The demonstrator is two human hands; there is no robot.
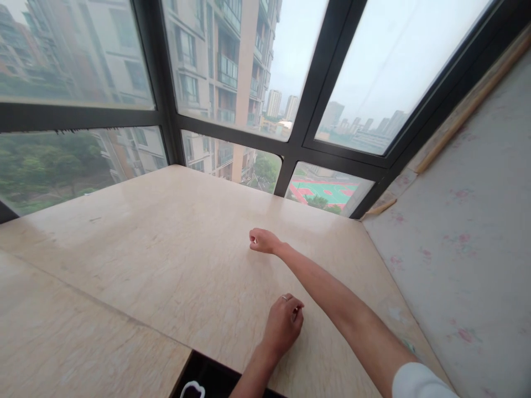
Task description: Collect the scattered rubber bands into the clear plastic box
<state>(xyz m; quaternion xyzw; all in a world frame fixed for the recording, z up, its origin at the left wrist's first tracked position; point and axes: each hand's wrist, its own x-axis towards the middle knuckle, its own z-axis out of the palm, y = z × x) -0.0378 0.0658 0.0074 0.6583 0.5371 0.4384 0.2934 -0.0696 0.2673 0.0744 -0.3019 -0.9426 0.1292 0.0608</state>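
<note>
My right hand (263,241) reaches far out over the beige marble sill (166,249). It rests on the stone as a closed fist, and a tiny pale spot shows at its fingertips; I cannot make out what it is. My left hand (284,323) lies nearer to me on the same sill. It wears a ring, and its fingers are curled under and pressed to the stone, hiding whatever may be inside. A white sleeve (418,382) covers my right upper arm.
Large windows with dark frames (298,132) close off the sill's far side. A pale flowered wall (468,237) rises on the right, with wooden strips (381,207) in the corner. A dark object with a white outline (194,387) lies at the near edge.
</note>
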